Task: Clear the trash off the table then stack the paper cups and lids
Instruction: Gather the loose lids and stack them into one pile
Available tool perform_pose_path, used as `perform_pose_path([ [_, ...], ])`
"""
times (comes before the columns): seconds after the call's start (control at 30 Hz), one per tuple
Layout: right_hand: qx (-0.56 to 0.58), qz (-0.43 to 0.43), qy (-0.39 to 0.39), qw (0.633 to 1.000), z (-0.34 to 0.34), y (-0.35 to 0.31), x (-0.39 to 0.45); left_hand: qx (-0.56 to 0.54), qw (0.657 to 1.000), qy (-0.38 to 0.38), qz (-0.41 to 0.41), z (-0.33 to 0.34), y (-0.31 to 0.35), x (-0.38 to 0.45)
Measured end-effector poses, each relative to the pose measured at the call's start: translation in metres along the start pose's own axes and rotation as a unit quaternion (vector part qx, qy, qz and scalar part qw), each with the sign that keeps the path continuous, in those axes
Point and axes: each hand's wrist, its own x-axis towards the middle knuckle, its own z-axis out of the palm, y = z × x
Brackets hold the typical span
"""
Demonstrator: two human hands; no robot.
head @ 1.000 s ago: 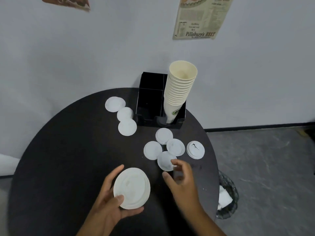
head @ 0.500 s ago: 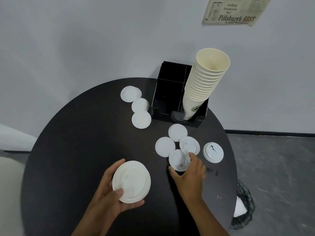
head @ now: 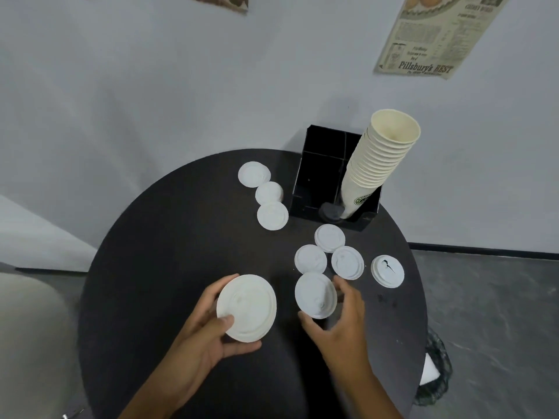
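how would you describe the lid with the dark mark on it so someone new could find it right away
Start at the round black table and find the tall leaning stack of paper cups in the black organizer. Nearer the person, toward the table's right edge, lies the marked lid, apart from the cluster of lids on its left. It alone bears a dark mark on top.

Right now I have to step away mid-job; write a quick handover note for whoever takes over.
Left hand holds the lid stack above the table.
Right hand pinches one loose lid, just off the tabletop.
Done: cup stack stands leaning in the black holder; no trash visible on the table; bin on the floor at right.
Left: add the pinched lid to the stack, then gather three lids mid-table, the marked lid at right, and three lids left of the holder.
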Motion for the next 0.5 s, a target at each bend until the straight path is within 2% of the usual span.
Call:
perform_pose_path([
  [0.27,0.102,-0.165,-0.037,0.980,-0.001,-0.141,-0.058,0.037,0.999,-0.029,0.022,-0.042,0.040,-0.046],
  [0.4,0.061,-0.226,-0.100,0.967,0.020,-0.189,-0.075,0.021,0.998,-0.041,0.041,-0.059,0.059,-0.069],
  [0.5,0.021,-0.256,-0.119,0.959,0.036,-0.212,-0.085,0.010,0.998,-0.042,0.048,-0.068,0.071,-0.084],
])
